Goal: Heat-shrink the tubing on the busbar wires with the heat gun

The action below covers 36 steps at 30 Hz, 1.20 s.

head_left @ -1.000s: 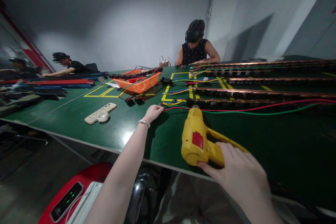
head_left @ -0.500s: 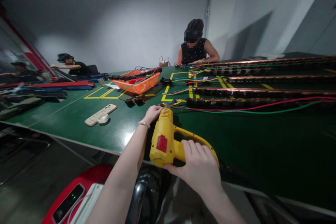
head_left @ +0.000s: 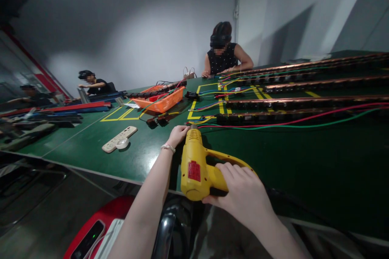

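Observation:
A yellow heat gun point(head_left: 193, 166) is in my right hand point(head_left: 247, 190), whose fingers wrap around its handle. Its metal nozzle points away from me over the bench. Beside the nozzle, my left hand point(head_left: 178, 135) is closed in a pinch at the ends of several coloured wires point(head_left: 203, 123). The nozzle partly hides my fingertips and the exact spot they grip. From there the wires run right, some toward the nearest long black and copper-coloured strip point(head_left: 249, 119). A red and a green wire sweep off to the right edge.
On the green table point(head_left: 146, 145) lie a white power strip point(head_left: 120, 138) and a roll of tape point(head_left: 122, 143). An orange basket point(head_left: 165, 103) holds dark parts. More long strips point(head_left: 304, 103) lie right. One person point(head_left: 223, 54) sits opposite, others far left. A red stool point(head_left: 103, 214) stands below.
My view has shifted slightly. The heat gun and my right hand sit a little lower and further right, while my left hand keeps its pinch. A person far left has moved their arms.

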{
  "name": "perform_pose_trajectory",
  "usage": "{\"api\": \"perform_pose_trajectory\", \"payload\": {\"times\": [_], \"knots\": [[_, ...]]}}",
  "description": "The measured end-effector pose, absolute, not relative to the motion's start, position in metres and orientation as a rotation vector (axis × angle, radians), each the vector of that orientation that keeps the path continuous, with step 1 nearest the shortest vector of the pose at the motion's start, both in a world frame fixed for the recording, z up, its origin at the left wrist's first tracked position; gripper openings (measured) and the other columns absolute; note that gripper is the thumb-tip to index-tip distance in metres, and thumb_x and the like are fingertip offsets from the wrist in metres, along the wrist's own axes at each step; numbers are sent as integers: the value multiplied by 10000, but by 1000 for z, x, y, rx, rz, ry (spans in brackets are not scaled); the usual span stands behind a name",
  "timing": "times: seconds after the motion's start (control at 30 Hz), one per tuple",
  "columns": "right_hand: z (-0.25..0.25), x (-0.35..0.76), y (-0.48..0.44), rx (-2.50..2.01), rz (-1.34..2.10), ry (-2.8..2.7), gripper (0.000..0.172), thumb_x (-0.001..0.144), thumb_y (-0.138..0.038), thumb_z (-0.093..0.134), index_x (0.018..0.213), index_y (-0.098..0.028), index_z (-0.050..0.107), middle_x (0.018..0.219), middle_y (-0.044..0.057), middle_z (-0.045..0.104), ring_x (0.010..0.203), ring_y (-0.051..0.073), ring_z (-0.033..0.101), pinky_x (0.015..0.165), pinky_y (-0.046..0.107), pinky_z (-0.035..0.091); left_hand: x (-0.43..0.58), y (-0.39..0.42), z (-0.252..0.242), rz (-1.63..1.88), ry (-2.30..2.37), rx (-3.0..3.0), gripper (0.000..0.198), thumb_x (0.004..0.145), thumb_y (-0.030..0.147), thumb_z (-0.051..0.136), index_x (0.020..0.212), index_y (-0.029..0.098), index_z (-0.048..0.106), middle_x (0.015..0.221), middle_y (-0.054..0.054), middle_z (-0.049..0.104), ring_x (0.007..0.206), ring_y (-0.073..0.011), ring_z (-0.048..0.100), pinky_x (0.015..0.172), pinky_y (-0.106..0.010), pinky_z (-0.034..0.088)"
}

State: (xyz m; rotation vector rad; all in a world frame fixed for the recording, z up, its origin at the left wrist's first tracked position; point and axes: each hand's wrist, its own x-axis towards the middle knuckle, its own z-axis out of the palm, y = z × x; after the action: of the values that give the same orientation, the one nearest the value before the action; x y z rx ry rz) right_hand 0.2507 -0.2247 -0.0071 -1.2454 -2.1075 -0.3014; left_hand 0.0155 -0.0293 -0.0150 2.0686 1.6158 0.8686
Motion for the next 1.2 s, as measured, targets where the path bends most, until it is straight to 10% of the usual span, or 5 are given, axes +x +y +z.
{"api": "perform_pose_trajectory", "payload": {"times": [1.2], "knots": [[-16,312,-241,-1363,-701,-2016,359,849,-381,519,1072,-101,555,926,84,634,853,225,564,774,362,384,19,-26,-14,845,1678,2080,444,817,487,411,512,167,454,466,34,359,477,-94,333,514,-260,215]]}}
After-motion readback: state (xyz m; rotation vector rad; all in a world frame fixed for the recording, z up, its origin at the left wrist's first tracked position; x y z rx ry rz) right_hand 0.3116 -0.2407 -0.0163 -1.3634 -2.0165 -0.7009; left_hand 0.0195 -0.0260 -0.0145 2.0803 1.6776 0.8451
